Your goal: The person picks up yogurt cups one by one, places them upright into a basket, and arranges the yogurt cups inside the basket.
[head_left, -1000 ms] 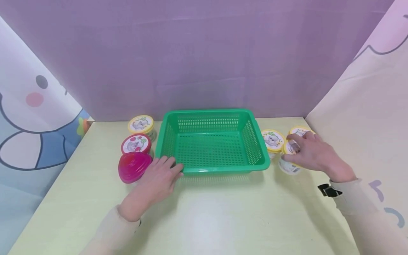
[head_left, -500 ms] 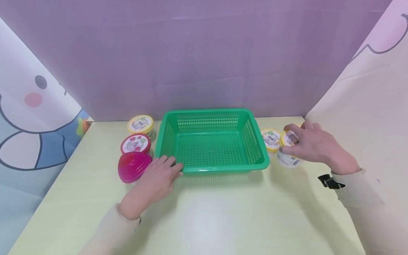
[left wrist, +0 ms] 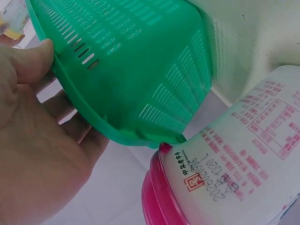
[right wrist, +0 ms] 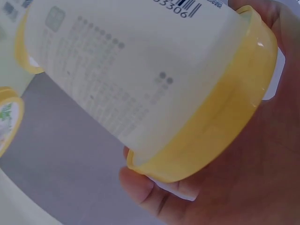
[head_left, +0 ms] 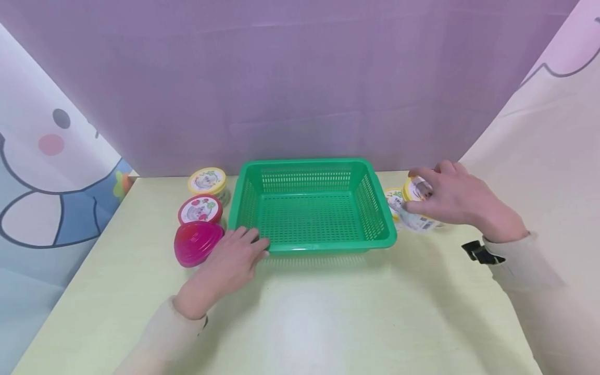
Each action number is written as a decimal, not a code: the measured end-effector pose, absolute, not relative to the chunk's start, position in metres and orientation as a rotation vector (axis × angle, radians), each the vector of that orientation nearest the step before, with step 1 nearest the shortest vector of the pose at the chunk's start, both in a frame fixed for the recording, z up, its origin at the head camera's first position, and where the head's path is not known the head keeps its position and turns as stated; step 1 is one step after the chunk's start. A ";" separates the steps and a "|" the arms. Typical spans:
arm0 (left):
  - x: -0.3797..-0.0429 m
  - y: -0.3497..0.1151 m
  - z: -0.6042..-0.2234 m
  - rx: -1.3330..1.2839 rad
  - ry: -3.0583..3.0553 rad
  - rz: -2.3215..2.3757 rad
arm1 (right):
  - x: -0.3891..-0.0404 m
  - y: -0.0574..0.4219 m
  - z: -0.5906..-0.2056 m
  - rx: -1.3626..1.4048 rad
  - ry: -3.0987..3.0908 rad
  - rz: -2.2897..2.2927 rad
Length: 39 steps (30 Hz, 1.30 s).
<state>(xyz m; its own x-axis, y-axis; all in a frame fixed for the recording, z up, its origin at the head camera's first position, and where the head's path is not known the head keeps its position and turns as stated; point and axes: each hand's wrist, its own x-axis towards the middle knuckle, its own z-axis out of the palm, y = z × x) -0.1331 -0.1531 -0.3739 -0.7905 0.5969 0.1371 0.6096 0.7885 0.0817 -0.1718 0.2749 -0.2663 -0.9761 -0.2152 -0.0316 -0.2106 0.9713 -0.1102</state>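
Note:
My left hand grips the front-left rim of a green plastic basket; the left wrist view shows the thumb on one side of the rim and fingers behind it. Beside that hand stands a cup with a domed pink lid, its printed white side close to the left wrist camera. My right hand holds a yellow-lidded cup by its lid, fingers and thumb around the edge. This cup appears lifted and slightly tilted, right of the basket.
A red-lidded cup and another yellow-lidded cup stand left of the basket. At its right is a yellow-lidded cup, partly hidden by the held one. A purple backdrop rises behind the pale table.
My right hand has carried the yellow-lidded cup upward in the head view and slightly left, now covering the cup behind it. My left hand stays on the basket rim.

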 end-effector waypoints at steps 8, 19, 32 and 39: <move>-0.133 -0.153 -0.374 -0.964 -2.874 -0.194 | -0.175 0.251 -0.252 -0.364 3.080 -0.182; -0.133 -0.152 -0.374 -0.960 -2.887 -0.191 | -0.182 0.223 -0.244 -0.416 3.086 -0.187; -0.132 -0.153 -0.375 -0.955 -2.888 -0.190 | -0.197 0.200 -0.262 -0.514 3.027 -0.263; -0.133 -0.153 -0.375 -0.955 -2.887 -0.194 | -0.203 0.191 -0.279 -0.562 3.011 -0.265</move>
